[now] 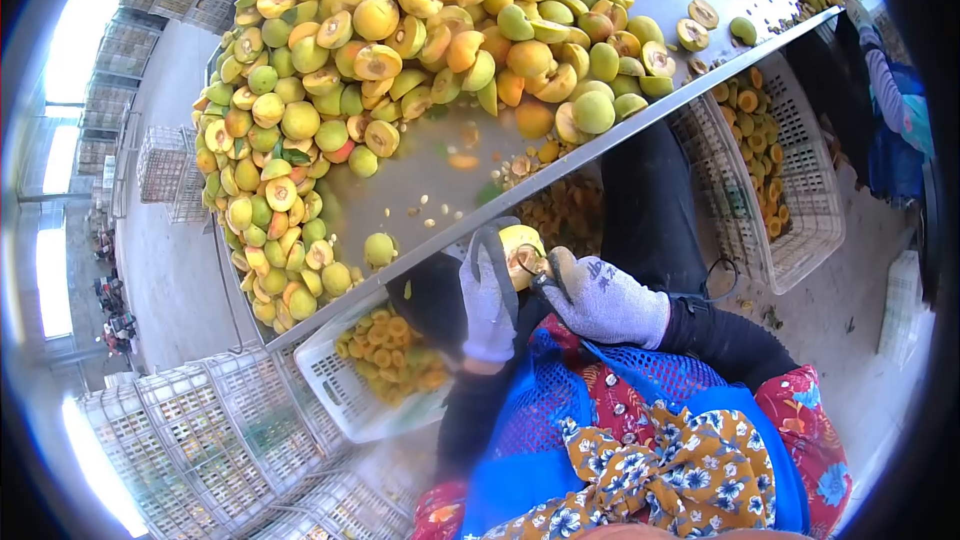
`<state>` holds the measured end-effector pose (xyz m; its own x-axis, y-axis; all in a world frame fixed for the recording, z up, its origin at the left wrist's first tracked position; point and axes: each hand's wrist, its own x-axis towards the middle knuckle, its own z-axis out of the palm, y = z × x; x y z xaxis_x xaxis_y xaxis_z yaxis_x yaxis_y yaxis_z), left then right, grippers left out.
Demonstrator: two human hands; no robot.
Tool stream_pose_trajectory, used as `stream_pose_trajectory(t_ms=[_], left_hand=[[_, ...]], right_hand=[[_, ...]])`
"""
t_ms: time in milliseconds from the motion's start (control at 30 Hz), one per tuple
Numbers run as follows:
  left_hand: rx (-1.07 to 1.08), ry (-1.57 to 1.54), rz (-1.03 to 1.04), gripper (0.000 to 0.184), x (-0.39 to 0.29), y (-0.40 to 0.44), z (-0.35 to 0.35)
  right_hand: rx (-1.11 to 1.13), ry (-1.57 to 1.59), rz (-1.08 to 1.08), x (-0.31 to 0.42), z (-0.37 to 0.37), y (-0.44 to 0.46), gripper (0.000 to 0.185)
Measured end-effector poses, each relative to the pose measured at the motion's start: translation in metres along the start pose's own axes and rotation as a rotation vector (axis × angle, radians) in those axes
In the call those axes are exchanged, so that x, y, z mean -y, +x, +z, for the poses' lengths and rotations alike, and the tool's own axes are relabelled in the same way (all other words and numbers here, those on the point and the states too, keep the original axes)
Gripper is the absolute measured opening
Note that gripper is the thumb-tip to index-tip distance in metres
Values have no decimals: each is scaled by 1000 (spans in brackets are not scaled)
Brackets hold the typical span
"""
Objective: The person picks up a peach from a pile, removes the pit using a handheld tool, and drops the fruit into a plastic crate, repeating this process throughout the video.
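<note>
My left hand [487, 295], in a pale glove with dark fingers, is wrapped round a yellow-green fruit half [521, 252] just in front of the metal table's edge [440, 240]. The fruit's cut face is toward my right hand [605, 298], also gloved, with writing on its back. Its fingers are closed at the fruit's cut side round a small dark tool [543, 280], mostly hidden by the fingers. A large heap of whole and halved fruits [376, 62] lies on the table beyond both hands.
A white crate of fruit halves [340, 390] is below left, another crate [800, 190] at the right. Stacked crates [190, 430] stand at the lower left. Loose pits [425, 210] lie on the table. Another person's sleeve [885, 90] shows at the far right.
</note>
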<state>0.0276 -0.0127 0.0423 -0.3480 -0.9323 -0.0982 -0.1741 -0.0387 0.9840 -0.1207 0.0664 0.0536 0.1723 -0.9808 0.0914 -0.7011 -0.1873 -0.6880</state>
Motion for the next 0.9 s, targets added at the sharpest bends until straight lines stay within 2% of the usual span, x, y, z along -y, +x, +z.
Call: stream_pose_trajectory(t_ms=[33, 67, 133, 167, 200, 233, 267, 300, 333, 400, 467, 500, 600, 633, 733, 767, 867, 900], left_hand=[[-50, -40, -38, 38, 5, 1, 3], [-100, -80, -75, 42, 6, 1, 5], [-174, 73, 37, 36, -1, -4, 13], [-226, 133, 81, 33, -7, -9, 20], [-279, 193, 127, 29, -13, -12, 24], [-251, 279, -3, 29, -22, -13, 25], [-183, 439, 83, 28, -14, -11, 20], [-114, 597, 170, 27, 3, -8, 11], [-42, 754, 259, 26, 13, -5, 7], [-67, 611, 137, 22, 8, -6, 12], [-158, 431, -18, 24, -10, -12, 28], [-149, 514, 113, 22, 1, -16, 28], [11, 376, 37, 28, 13, -14, 21], [67, 244, -23, 35, 15, -10, 16], [90, 96, -44, 41, 27, -5, 12], [113, 122, 68, 43, 29, -6, 11], [193, -149, -12, 46, 24, -9, 12], [190, -169, -18, 47, 26, -8, 14]], right_hand=[[-14, -53, -91, -1, 1, 0, 26], [33, 193, 38, -1, -1, 1, 27], [129, 685, 298, 2, -16, 7, 29], [358, 990, 621, 8, -33, 12, 33], [369, 997, 622, 7, -33, 12, 34], [378, 1004, 622, 3, -31, 11, 35], [387, 1011, 624, -1, -27, 8, 36], [101, 695, 336, -17, 11, -4, 39], [186, 827, 465, -14, 3, -2, 40], [360, 1089, 725, -5, -17, 2, 42], [462, 1400, 720, -17, -14, 0, 46], [465, 1372, 701, -18, -15, -1, 46], [444, 1428, 740, -18, -13, -8, 45], [427, 1471, 767, -18, -10, -9, 45], [424, 1844, 915, -20, -4, -8, 43], [691, 2274, 817, -35, 11, -9, 42], [850, 2691, 915, -39, 8, -13, 41], [864, 2722, 874, -40, 9, -14, 40]])
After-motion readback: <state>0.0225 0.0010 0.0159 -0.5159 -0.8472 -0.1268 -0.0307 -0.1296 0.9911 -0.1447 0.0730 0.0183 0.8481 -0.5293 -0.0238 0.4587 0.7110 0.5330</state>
